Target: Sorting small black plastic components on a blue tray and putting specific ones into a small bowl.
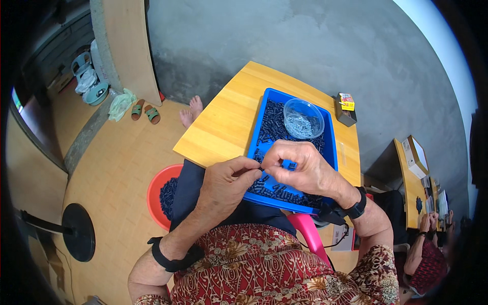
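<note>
A clear plastic bowl (303,118) sits at the blue tray's (331,147) far end. Over its near edge, left hand (223,185) and right hand (300,170) pinch what seems one small dark part (262,169).

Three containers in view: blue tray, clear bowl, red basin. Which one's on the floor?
The red basin, at the person's left, beside the table. It holds dark small parts. The blue tray lies on the table, and the clear bowl sits inside that tray.

Grey concrete wall (284,35), glossy tan floor (112,173), wooden table (229,122), 2 sandals (145,112).
</note>
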Action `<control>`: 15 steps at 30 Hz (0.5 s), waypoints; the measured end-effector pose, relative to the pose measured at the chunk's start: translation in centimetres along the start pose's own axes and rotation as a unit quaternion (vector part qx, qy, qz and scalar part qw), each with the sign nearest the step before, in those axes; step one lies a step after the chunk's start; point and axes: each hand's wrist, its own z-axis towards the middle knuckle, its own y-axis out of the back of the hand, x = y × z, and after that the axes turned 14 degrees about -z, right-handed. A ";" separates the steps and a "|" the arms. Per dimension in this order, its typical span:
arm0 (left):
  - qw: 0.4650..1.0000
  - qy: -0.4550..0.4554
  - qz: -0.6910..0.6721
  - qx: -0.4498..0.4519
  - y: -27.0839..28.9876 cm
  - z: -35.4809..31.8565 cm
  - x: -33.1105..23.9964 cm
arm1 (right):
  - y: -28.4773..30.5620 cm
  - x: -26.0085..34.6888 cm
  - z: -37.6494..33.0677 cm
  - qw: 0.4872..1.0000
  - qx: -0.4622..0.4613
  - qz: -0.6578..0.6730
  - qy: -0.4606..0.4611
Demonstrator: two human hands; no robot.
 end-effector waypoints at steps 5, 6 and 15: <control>0.997 -0.015 0.081 0.009 -0.1 -0.2 0.1 | 0.1 0.7 0.5 0.988 -0.006 -0.129 0.086; 0.998 -0.031 0.058 0.002 0.0 -0.1 0.3 | 0.1 0.8 0.7 0.989 -0.001 -0.125 0.075; 1.000 0.010 -0.020 0.021 0.4 0.1 -0.1 | -0.1 1.3 0.1 0.997 0.001 0.010 -0.078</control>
